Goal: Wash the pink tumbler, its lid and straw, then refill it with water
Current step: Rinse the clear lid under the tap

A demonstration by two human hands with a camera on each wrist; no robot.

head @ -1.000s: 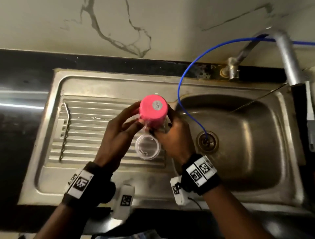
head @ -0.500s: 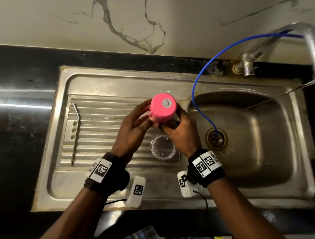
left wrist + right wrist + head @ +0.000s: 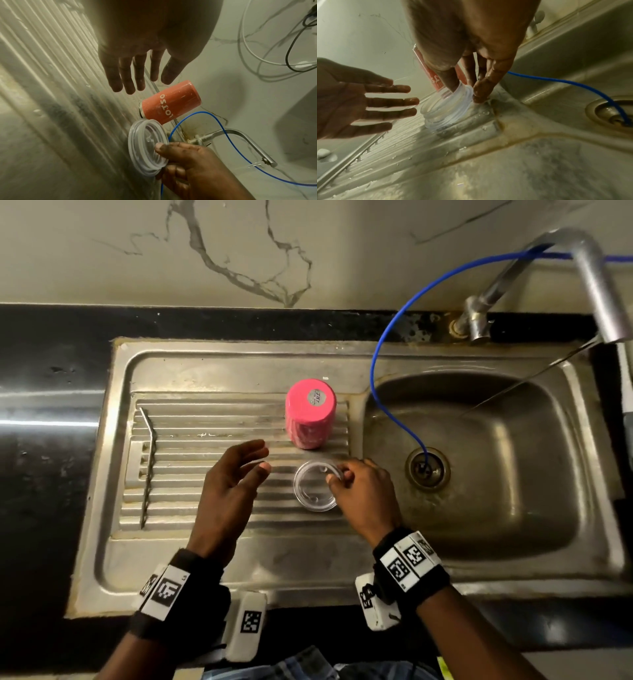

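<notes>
Now parked upside down on the drainboard (image 3: 205, 436) and let go, pink tumbler (image 3: 310, 414), with left hand (image 3: 231, 484) spread and empty while right hand (image 3: 363, 494) pinches the clear lid (image 3: 313, 491) just in front, straw (image 3: 148, 470) well apart at the drainboard's left, so probably lid-washing next.

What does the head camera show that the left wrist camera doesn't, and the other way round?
Only the head view shows the bent metal straw lying at the left of the ribbed steel drainboard, and both wristbands. Only the left wrist view shows the white LOTSO lettering on the upside-down pink tumbler. Both show the right hand pinching the clear round lid, the open left hand, and the blue hose.
</notes>
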